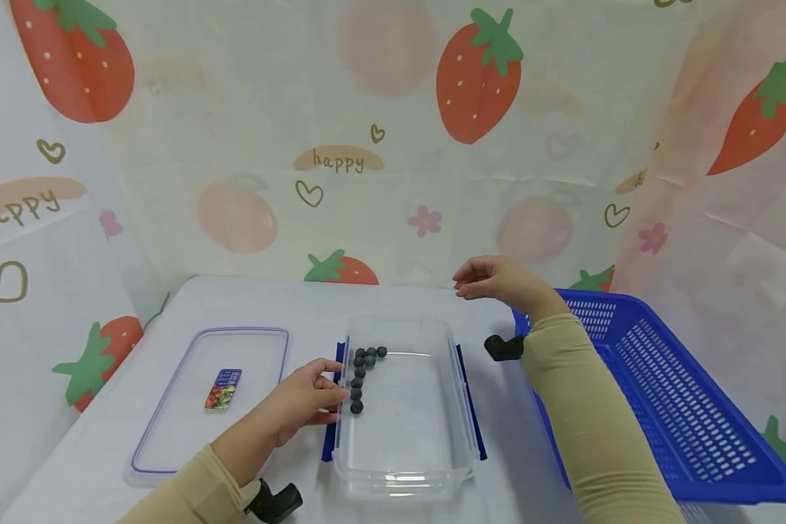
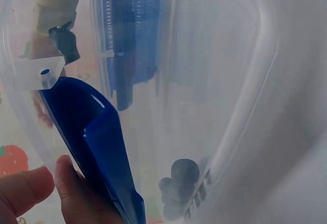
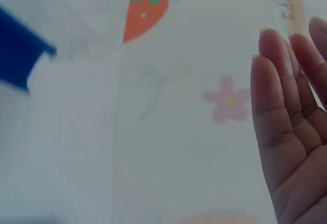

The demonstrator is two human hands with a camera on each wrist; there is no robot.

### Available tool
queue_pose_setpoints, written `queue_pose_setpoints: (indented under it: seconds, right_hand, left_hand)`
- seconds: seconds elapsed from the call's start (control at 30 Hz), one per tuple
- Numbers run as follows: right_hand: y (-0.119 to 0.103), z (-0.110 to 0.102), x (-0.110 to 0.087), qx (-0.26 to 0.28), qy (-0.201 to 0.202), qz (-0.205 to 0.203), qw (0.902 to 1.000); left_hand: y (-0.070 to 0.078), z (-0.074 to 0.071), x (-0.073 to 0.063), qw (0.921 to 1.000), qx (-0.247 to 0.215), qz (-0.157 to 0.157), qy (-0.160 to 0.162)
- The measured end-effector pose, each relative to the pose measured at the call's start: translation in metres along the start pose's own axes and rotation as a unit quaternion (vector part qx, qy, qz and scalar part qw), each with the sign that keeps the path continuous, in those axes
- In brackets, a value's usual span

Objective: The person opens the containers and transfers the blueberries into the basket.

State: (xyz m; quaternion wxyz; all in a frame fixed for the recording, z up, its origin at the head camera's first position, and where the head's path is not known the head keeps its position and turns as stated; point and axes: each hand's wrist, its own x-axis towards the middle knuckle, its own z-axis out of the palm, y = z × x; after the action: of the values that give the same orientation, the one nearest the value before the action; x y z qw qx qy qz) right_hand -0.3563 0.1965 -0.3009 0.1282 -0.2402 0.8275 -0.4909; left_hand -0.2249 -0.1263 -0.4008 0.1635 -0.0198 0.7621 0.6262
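A clear plastic container [image 1: 406,429] with blue side latches stands in the middle of the table. Along its left inner side lie several small dark balls [image 1: 356,394], blueberry-like, in a bent row. My left hand [image 1: 304,397] holds the container's left side, its fingers at the blue latch [image 2: 99,137] and its thumb by the rim. Up at the back right, my right hand [image 1: 498,282] hovers over the table near the basket, fingers slightly bent and nothing in them. The right wrist view shows its fingers [image 3: 268,96] nearly straight.
At right stands a large blue perforated basket [image 1: 688,407], behind my right forearm. A clear lid [image 1: 170,437] with a blue-edged rim lies on the left of the table, and a small colourful card [image 1: 223,388] is on it. A strawberry-print sheet [image 1: 393,211] hangs behind.
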Motion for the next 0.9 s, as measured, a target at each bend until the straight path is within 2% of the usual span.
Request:
queue_pose_setpoints:
  seconds: [0.27, 0.53, 0.9]
  right_hand:
    - [0.003, 0.04, 0.031, 0.036, -0.029, 0.003, 0.9989]
    - [0.005, 0.078, 0.049, 0.048, -0.041, 0.027, 0.9976]
    - [0.013, 0.108, 0.063, 0.052, -0.069, 0.038, 0.9956]
  left_hand:
    - [0.001, 0.0, -0.001, 0.9999, 0.01, 0.002, 0.005]
    - [0.001, -0.002, -0.002, 1.0, 0.005, 0.001, 0.003]
    - [0.0, -0.003, 0.0, 1.0, 0.0, -0.001, -0.004]
